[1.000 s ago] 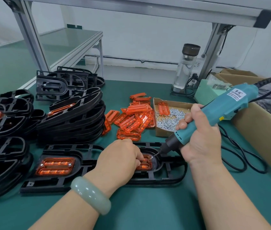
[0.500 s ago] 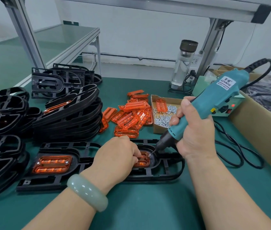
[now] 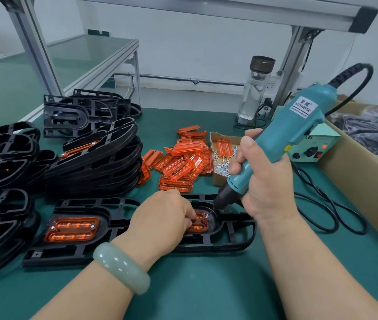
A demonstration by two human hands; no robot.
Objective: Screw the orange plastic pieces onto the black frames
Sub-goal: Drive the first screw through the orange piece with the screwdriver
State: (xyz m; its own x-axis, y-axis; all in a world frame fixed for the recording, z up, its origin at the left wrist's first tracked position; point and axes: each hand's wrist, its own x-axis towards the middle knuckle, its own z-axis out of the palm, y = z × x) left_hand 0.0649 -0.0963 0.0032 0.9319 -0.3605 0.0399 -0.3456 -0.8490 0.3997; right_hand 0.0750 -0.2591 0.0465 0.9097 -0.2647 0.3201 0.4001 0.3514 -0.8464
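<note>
Person's working at a green bench [image 3: 206, 292], both hands down on 1 black frame [image 3: 236, 237] that lies flat near the front edge. An orange piece [image 3: 198, 225] sits in the frame's rounded pocket. The left hand [image 3: 162, 218] is on top of it w/ fingers [image 3: 189, 218] curled, tips pressing onto the piece, so most of it is hidden under the hand. There's a pale green bangle [image 3: 121, 266] on that wrist.

The right hand [image 3: 266, 179] has its fingers wrapped tight round a teal electric screwdriver [image 3: 282, 139]. It's held tilted, top end leaning up and to the right, w/ the bit down at a screw [image 3: 206, 215] on the right end of the orange piece. Its black cable [image 3: 326, 211] loops on the bench to the right of that arm.

Just left of the frame is a 2nd frame [image 3: 44, 252], also flat, w/ an orange insert [image 3: 72, 229] seated in it and a screw head showing at each end. Behind that is a leaning stack of frames [image 3: 95, 167], w/ more frames at the far left edge and a bunch at the back. A pile of loose orange bits [image 3: 181, 162] sits mid-bench, right beside a small cardboard tray [image 3: 216, 180] of screws w/ 1 orange bit lying in it. Further back are a clear bottle [image 3: 255, 93] w/ a dark cap and a power box [image 3: 310, 148] w/ a red light on. A big cardboard box [image 3: 363, 181] runs along the right.
</note>
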